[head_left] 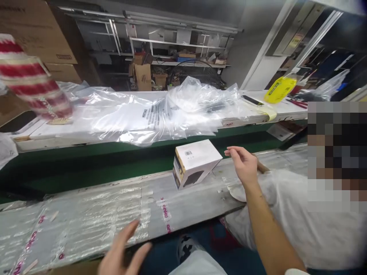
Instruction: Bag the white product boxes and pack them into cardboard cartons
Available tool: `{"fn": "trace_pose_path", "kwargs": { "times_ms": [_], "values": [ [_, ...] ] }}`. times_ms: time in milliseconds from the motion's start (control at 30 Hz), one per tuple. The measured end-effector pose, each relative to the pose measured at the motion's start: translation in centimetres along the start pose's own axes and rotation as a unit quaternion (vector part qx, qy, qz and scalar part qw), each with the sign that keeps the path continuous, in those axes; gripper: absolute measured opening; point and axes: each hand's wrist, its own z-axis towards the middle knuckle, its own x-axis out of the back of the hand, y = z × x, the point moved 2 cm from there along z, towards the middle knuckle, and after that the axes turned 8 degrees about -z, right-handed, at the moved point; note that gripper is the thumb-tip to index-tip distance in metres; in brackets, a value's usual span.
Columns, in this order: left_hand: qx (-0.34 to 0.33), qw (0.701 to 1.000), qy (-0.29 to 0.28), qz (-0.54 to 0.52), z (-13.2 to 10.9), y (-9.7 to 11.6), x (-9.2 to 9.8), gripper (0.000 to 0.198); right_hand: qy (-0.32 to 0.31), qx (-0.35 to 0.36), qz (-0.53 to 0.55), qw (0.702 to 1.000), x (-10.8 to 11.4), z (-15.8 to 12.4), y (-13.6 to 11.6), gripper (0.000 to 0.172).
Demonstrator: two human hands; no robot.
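White product box (195, 162) rests on the film-wrapped bench (86, 217) just left of the open, empty right hand (242, 164), its long axis pointing toward that hand (the left hand (124, 248), also open and empty, is farther off). Bagged printed sheets (155, 114) lie on a farther bench (51, 131).

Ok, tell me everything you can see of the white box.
The closed white cardboard box sits tilted on one lower edge on the plastic-covered bench. Its top face carries a small barcode label; one end shows dark and tan print, and the front a dark panel. Nothing but the bench visibly touches it; the right hand is close by.
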Motion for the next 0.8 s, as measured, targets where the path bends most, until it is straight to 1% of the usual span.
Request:
{"fn": "trace_pose_path", "kwargs": {
  "times_ms": [67, 100, 133, 167, 200, 233, 267, 300, 333, 367, 400, 433, 467, 500, 533, 567, 600, 633, 700, 733, 767, 800],
  "values": [
    [-0.051, 0.997, -0.062, -0.011, 3.7, 5.1, -2.9, 0.056, 0.000, 0.030, 0.018, 0.999, -0.7, 3.1, -0.3, 0.026],
    [-0.081, 0.994, -0.073, -0.017, 5.8, 7.6, -4.1, 0.057, -0.006, 0.064, 0.024, 0.998, -1.0, 4.4, -1.1, 0.024],
    [-0.113, 0.992, -0.053, -0.020, 8.0, 10.0, -4.8, 0.055, -0.019, 0.110, 0.026, 0.993, -1.4, 5.6, -2.1, 0.022],
    [-0.147, 0.989, 0.006, -0.020, 10.3, 12.0, -5.0, 0.050, -0.039, 0.167, 0.023, 0.985, -1.8, 6.7, -3.5, 0.020],
    [-0.176, 0.980, 0.095, -0.015, 12.5, 13.8, -4.7, 0.044, -0.066, 0.229, 0.015, 0.971, -2.4, 7.7, -4.9, 0.020],
    [-0.196, 0.962, 0.191, -0.003, 14.6, 15.1, -4.0, 0.039, -0.102, 0.290, 0.000, 0.952, -3.2, 8.5, -6.2, 0.022],
    [-0.200, 0.941, 0.274, 0.016, 16.6, 16.1, -3.2, 0.037, -0.141, 0.345, -0.022, 0.928, -4.1, 9.3, -7.4, 0.028],
    [-0.186, 0.923, 0.334, 0.042, 18.6, 16.7, -2.2, 0.037, -0.182, 0.391, -0.049, 0.901, -5.4, 9.9, -8.4, 0.038],
    [-0.150, 0.921, 0.351, 0.076, 20.4, 16.9, -1.4, 0.040, -0.219, 0.431, -0.081, 0.871, -6.8, 10.5, -9.1, 0.049],
    [-0.102, 0.926, 0.346, 0.112, 22.0, 16.9, -0.7, 0.046, -0.249, 0.466, -0.113, 0.841, -8.3, 10.9, -9.6, 0.056],
    [-0.050, 0.931, 0.332, 0.140, 23.3, 16.6, -0.3, 0.052, -0.270, 0.499, -0.141, 0.811, -9.8, 11.3, -9.8, 0.053],
    [-0.005, 0.935, 0.320, 0.154, 24.2, 16.1, 0.0, 0.058, -0.280, 0.530, -0.159, 0.785, -11.1, 11.5, -9.9, 0.042],
    [0.031, 0.934, 0.323, 0.150, 24.7, 15.5, 0.1, 0.061, -0.281, 0.558, -0.164, 0.764, -12.2, 11.6, -9.9, 0.030],
    [0.057, 0.930, 0.338, 0.128, 24.9, 14.9, 0.1, 0.063, -0.270, 0.581, -0.157, 0.752, -13.0, 11.6, -9.9, 0.025],
    [0.079, 0.925, 0.361, 0.087, 24.9, 14.2, 0.1, 0.063, -0.248, 0.598, -0.141, 0.749, -13.4, 11.7, -9.9, 0.027],
    [0.104, 0.917, 0.386, 0.023, 24.9, 13.5, 0.2, 0.065, -0.219, 0.608, -0.121, 0.754, -13.5, 11.7, -9.9, 0.028],
    [0.129, 0.904, 0.401, -0.068, 24.8, 12.8, 0.2, 0.066, -0.187, 0.611, -0.100, 0.763, -13.3, 11.8, -10.0, 0.026],
    [0.151, 0.882, 0.409, -0.176, 24.8, 12.2, 0.4, 0.066, -0.155, 0.609, -0.080, 0.774, -12.9, 11.9, -10.0, 0.022],
    [0.164, 0.814, 0.407, -0.381, 25.1, 11.5, 0.7, 0.059, -0.113, 0.598, -0.048, 0.792, -11.8, 12.0, -10.0, 0.018],
    [0.153, 0.779, 0.410, -0.449, 25.2, 11.6, 0.9, 0.053, -0.106, 0.592, -0.034, 0.798, -11.2, 12.0, -9.8, 0.018],
    [0.136, 0.754, 0.422, -0.486, 25.2, 11.7, 1.2, 0.047, -0.111, 0.585, -0.021, 0.803, -10.7, 12.0, -9.5, 0.022],
    [0.121, 0.742, 0.434, -0.496, 25.0, 11.9, 1.4, 0.042, -0.126, 0.578, -0.010, 0.806, -10.3, 12.0, -9.0, 0.027]
  ]
}}
